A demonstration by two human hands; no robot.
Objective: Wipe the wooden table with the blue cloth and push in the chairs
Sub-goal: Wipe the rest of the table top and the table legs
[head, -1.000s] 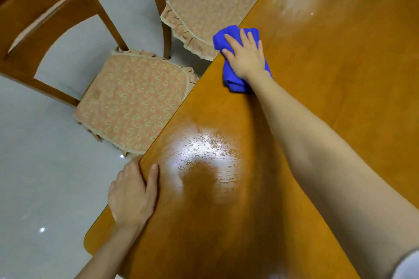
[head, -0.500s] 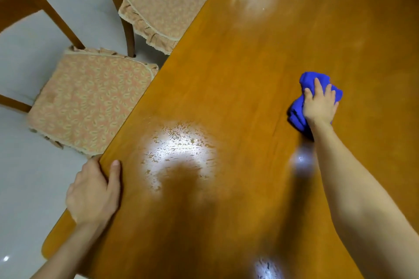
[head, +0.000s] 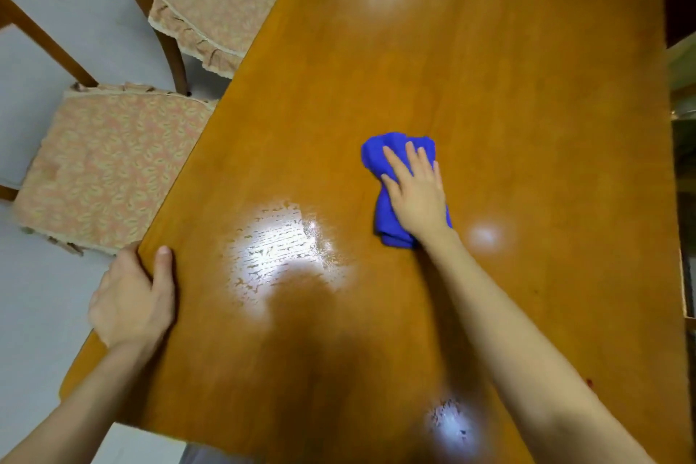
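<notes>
While blue cloth (head: 378, 156) is pressed flat near worktop (head: 527, 105) centre by right hand (head: 416, 198), fingers (head: 413, 156) straight, spread for wide wipe, edge at 9 o'clock is gripped by left hand (head: 132, 298), fingers curled over it, likely as brace. Chairs (head: 109, 166) at 10 o'clock not yet pushed in.

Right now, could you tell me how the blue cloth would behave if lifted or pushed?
The blue cloth lies bunched in soft folds under the right hand, so it would probably droop limply if lifted. On the glossy wooden table it likely slides easily when pushed.
</notes>
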